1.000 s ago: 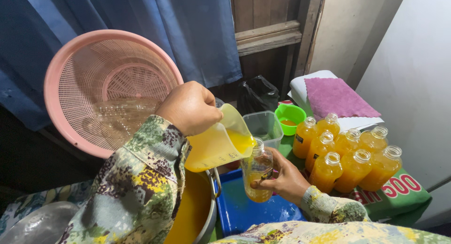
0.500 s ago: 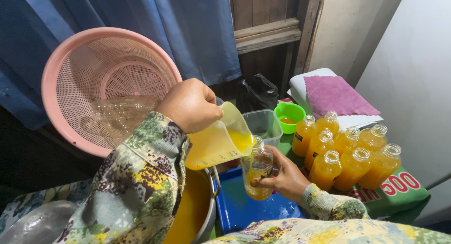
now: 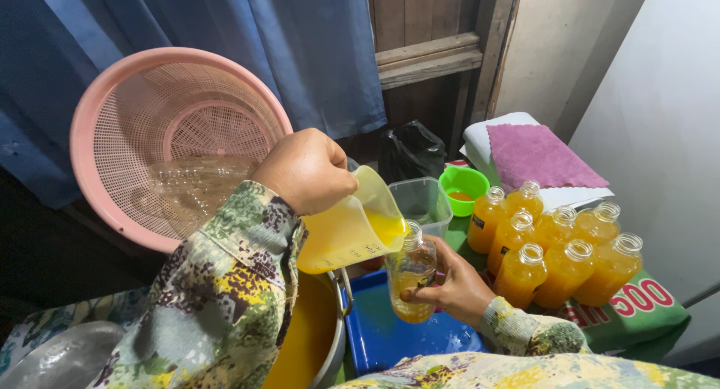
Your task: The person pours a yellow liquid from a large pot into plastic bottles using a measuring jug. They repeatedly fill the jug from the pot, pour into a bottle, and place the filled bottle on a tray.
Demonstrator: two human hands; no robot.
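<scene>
My left hand grips a clear plastic jug of orange liquid, tilted so its spout sits over the mouth of a small clear bottle. My right hand holds that bottle upright above a blue tray; the bottle is roughly half full of orange liquid. Below the jug stands a metal pot holding more orange liquid.
Several filled uncapped bottles stand on a green surface at the right. Behind them lie a pink cloth, a green bowl and a clear plastic tub. A pink basket with empty bottles leans against blue curtains.
The jug has tipped a little further and the level of orange liquid in the held bottle has risen. Both hands stay in nearly the same place.
</scene>
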